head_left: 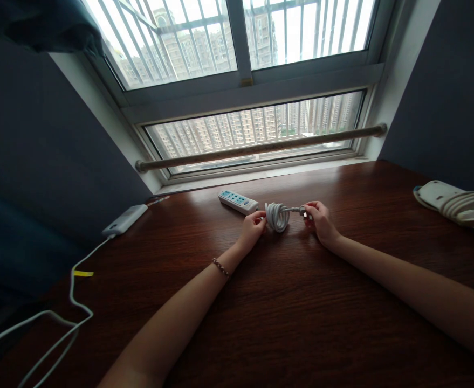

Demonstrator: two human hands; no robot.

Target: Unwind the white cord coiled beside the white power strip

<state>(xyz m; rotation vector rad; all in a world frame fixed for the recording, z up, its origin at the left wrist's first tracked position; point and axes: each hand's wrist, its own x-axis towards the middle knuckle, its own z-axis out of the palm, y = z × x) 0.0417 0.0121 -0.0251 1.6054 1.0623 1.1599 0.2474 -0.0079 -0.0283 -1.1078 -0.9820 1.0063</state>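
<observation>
1. Spanning the lower view, a reddish-brown wood-grain counter (237,323) carries everything being handled.
2. Beyond its far edge stands a barred window (242,75), with tall buildings visible outside.
3. Dark blue cloth (46,27) hangs in the upper left corner.
4. Across the lower pane runs a round rail (261,147), slightly tilted in view.
5. At the right edge, partly cut off, lies a white device (434,189) with pale cable (465,209) wound round it.
6. On the left side rests a white box (125,220); a white cord (94,250) trails from its near end toward the lower left.
7. Near the counter's far side lies a white power strip (237,201), its socket face up.
8. Both hands meet just beside it: the left hand (253,230) pinches the near-left side of the coil, while the right hand (321,222) grips the plug.
9. Between them sits the coil of pale cable (277,217), just beside the strip's right end; the left fingers hide whether the two join.
10. Around the left wrist is a beaded bracelet (219,267).
11. Beside the cord shows a yellow tab (83,274).
12. Smallest is the plug (303,212), right of the coil, a short cable length linking them.
</observation>
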